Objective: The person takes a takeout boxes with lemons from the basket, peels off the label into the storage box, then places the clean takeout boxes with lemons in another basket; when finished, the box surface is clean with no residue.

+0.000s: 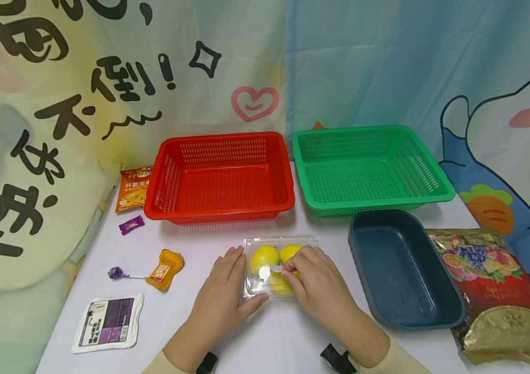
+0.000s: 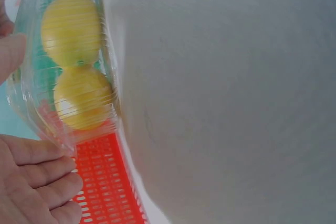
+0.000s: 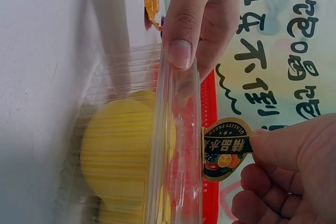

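Observation:
A clear plastic fruit box (image 1: 281,240) with several yellow fruits (image 1: 265,256) inside sits on the white table between both hands. My left hand (image 1: 224,297) lies along its left side with fingers straight, and in the right wrist view the left thumb (image 3: 179,53) presses on the lid's edge. Thumb and forefinger of my right hand (image 1: 323,284) pinch a fruit sticker (image 3: 227,149) over the lid. Dark with gold print and fruit pictures, the sticker stands up from the lid, one end still against the plastic.
Behind the box stand a red basket (image 1: 220,215) and a green basket (image 1: 377,203). To the right are a dark blue tray (image 1: 400,275) and a red-gold fruit bag (image 1: 498,296). Orange snack packets (image 1: 165,270), a lollipop (image 1: 116,272), a purple candy (image 1: 131,225) and a white pouch (image 1: 108,322) lie left.

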`<state>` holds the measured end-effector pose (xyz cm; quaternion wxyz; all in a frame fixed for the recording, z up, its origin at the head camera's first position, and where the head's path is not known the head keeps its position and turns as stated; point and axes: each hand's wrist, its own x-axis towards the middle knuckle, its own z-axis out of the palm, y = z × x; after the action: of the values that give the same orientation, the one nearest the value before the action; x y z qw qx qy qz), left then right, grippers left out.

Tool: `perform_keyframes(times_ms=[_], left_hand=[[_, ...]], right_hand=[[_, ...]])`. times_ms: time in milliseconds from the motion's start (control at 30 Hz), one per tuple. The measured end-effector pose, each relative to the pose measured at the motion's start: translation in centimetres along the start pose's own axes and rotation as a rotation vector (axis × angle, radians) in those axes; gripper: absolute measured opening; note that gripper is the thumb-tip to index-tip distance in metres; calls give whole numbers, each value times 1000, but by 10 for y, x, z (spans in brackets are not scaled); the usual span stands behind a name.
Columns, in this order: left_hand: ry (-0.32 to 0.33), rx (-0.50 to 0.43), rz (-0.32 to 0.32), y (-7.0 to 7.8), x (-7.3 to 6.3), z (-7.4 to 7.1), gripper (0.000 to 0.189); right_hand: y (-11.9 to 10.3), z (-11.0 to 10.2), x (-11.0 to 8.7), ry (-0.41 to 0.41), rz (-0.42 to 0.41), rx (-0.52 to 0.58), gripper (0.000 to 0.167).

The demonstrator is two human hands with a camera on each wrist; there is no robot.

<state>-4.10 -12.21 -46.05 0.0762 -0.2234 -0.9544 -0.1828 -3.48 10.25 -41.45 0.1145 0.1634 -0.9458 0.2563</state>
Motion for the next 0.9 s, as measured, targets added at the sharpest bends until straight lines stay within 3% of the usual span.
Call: perform_keyframes(times_ms=[900], left_hand=[[7, -5, 4, -2, 0, 2, 96]], right_hand=[[-3, -5, -3, 51, -72, 14, 18]])
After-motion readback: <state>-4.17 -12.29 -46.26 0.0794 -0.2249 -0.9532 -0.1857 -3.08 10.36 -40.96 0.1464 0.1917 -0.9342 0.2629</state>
